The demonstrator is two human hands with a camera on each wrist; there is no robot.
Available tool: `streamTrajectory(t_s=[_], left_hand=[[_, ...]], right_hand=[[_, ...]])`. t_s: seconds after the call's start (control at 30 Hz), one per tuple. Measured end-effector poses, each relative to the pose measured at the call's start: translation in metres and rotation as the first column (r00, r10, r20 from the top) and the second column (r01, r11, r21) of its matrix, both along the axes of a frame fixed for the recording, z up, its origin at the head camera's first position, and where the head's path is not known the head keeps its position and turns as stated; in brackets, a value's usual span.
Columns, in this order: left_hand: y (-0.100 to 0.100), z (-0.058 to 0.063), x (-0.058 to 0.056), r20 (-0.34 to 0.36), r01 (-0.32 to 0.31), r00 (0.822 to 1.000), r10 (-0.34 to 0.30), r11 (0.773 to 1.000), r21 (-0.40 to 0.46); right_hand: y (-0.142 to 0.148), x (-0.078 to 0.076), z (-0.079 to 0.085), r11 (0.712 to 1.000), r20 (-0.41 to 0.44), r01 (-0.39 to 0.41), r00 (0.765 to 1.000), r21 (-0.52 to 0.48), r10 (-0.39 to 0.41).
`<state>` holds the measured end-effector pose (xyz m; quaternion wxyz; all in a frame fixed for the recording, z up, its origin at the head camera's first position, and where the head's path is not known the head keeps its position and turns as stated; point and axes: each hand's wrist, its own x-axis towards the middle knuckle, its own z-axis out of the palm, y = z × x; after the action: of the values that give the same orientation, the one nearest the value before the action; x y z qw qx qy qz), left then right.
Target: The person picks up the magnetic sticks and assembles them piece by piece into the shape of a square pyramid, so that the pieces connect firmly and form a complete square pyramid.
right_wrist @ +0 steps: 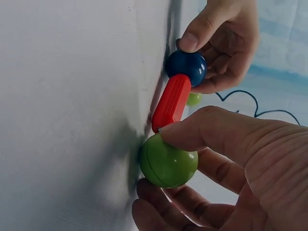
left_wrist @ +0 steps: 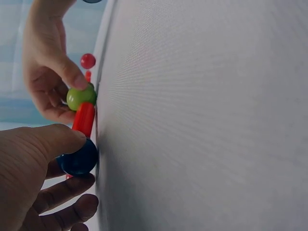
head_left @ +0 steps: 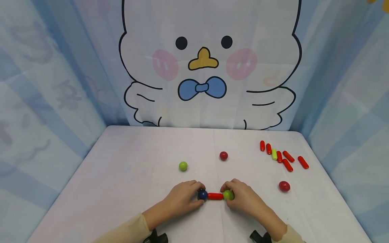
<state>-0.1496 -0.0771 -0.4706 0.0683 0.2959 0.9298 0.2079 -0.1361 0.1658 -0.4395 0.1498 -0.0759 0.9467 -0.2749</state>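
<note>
My left hand (head_left: 184, 196) pinches a dark blue ball (head_left: 202, 194) between thumb and fingers, low over the white table. A red rod (head_left: 215, 196) runs from that ball to a green ball (head_left: 229, 194), end to end in a line. My right hand (head_left: 244, 198) grips the green ball, thumb on one side and fingers on the other. In the right wrist view the red rod (right_wrist: 172, 102) touches the blue ball (right_wrist: 186, 66), and its other end meets the green ball (right_wrist: 168, 161) beside my thumb.
Beyond the hands lie a loose green ball (head_left: 183, 166) and a red ball (head_left: 223, 155). Another red ball (head_left: 284, 186) is to the right. Several red rods (head_left: 287, 165) and a yellow-green rod (head_left: 274, 154) lie at the table's back right. Printed curtains (head_left: 60, 84) surround the table.
</note>
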Motion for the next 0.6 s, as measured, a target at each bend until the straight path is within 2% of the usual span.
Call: streamTrajectory(t_s=[0.33, 0.6], left_hand=[[-0.0016, 0.0003, 0.0015, -0.007, 0.003, 1.0, -0.003, 1.0, 0.004], [-0.0027, -0.0005, 0.0004, -0.021, 0.009, 1.0, -0.009, 1.0, 0.008]], right_hand=[[0.0013, 0.0042, -0.0038, 1.0, -0.022, -0.018, 1.0, 0.025, 0.019], [0.0032, 0.0056, -0.0038, 0.999, 0.005, 0.001, 1.0, -0.048, -0.001]])
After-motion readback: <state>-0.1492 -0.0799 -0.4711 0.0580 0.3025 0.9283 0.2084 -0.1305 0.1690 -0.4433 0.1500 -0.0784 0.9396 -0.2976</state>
